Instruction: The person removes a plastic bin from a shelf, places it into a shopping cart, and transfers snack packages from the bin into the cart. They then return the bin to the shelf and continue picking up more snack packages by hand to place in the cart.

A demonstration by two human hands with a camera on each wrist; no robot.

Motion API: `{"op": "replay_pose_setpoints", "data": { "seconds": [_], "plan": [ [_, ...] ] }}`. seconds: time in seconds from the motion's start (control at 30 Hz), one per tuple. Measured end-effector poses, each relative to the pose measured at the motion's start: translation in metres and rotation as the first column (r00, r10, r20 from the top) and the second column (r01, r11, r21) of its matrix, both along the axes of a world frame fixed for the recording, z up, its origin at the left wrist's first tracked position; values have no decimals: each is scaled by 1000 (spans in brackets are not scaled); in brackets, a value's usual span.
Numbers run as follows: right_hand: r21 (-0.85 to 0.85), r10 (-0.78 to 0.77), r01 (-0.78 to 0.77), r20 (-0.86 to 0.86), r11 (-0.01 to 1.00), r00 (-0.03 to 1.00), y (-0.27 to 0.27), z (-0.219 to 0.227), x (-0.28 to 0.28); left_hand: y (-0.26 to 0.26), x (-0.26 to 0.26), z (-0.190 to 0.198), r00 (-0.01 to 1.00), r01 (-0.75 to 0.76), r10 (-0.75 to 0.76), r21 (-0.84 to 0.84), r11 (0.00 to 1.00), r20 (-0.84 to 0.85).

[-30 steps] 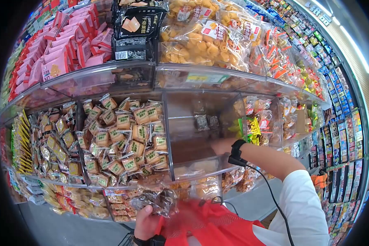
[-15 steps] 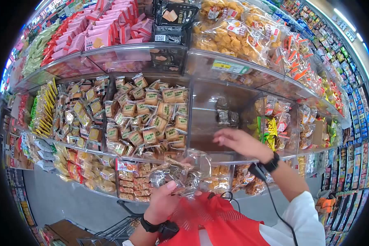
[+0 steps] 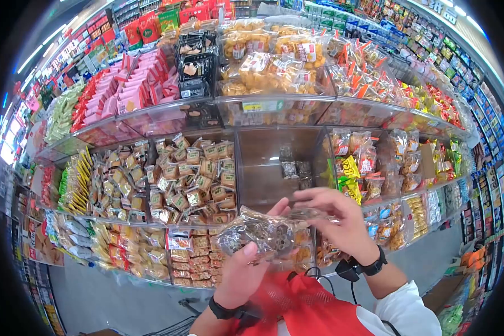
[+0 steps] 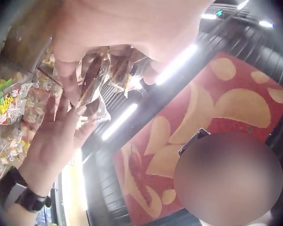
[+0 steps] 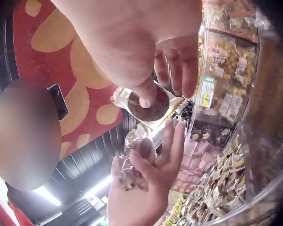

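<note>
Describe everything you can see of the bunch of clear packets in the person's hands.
The clear packets look like shiny, crinkled plastic film around dark brown contents, some of them round. Glare and folds hide their exact number, and I can't tell whether they are sealed. The left hand holds the bunch, its thumb over the near side. The right hand is at the other end, its thumb on one packet's round, dark face. They are held up in front of the sparsely filled bin.

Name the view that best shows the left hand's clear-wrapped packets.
The head view: the packets lie least covered in the left hand. The left wrist view shows parts below the hand; the right wrist view, parts behind its fingers.
</note>
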State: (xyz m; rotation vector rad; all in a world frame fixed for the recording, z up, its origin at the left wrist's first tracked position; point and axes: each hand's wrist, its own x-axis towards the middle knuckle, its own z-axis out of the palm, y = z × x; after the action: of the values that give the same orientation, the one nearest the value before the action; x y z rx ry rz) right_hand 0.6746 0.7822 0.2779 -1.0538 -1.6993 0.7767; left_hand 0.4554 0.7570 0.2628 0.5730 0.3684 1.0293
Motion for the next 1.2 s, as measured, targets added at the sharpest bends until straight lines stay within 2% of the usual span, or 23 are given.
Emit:
{"op": "replay_pose_setpoints", "data": {
  "seconds": [0.07, 0.1, 0.17, 0.23, 0.33, 0.5, 0.63, 0.73, 0.87, 0.97, 1.07, 1.1, 1.2],
  "plan": [
    [280, -122, 92, 94, 956, 988, -4, 5, 16, -3, 6, 5, 999, 20, -20, -3, 1000, 26],
    [420, -238, 114, 255, 900, 937, -5, 12, 27, -5, 9, 7, 1000, 21, -20, -4, 1000, 23],
    [461, -249, 74, 332, 884, 910, -18, 11, 43, -7, 14, 11, 1000, 19, -19, 1, 1000, 21],
    [491, -242, 23, 387, 871, 890, -27, 13, 52, -7, 16, 6, 995, 38, -41, 34, 999, 95],
    [483, -159, -40, 364, 875, 917, -26, 7, 56, -8, 18, 6, 988, 57, -65, 59, 997, 140],
    [231, -97, 39, 249, 972, 964, -36, -2, 46, -8, 17, 4, 970, 87, -86, 6, 996, 228],
    [82, -58, 45, 165, 996, 985, -42, -16, 37, -8, 11, 0, 966, 69, -67, 0, 998, 250],
    [109, -82, 66, 150, 992, 985, -37, -28, 31, -7, 7, -2, 965, 38, -37, 3, 999, 259],
    [-116, -145, 140, -36, 983, 989, -35, -46, 22, -3, -1, -7, 960, 35, -34, -1, 999, 276],
    [-319, -227, 178, -123, 931, 966, -13, -43, 14, 1, -11, -16, 948, 67, -63, -3, 998, 313],
    [-316, -179, 266, 277, 911, 944, 22, -66, 42, 4, -30, -33, 978, 27, -21, -23, 999, 208],
    [-147, -121, 224, 506, 964, 854, 34, -68, 47, 5, -38, -40, 979, 18, -7, -51, 999, 202],
    [-158, -49, 226, 709, 961, 703, 70, -73, 38, 5, -64, -57, 990, 1, 19, -148, 989, 137]
  ]
}}
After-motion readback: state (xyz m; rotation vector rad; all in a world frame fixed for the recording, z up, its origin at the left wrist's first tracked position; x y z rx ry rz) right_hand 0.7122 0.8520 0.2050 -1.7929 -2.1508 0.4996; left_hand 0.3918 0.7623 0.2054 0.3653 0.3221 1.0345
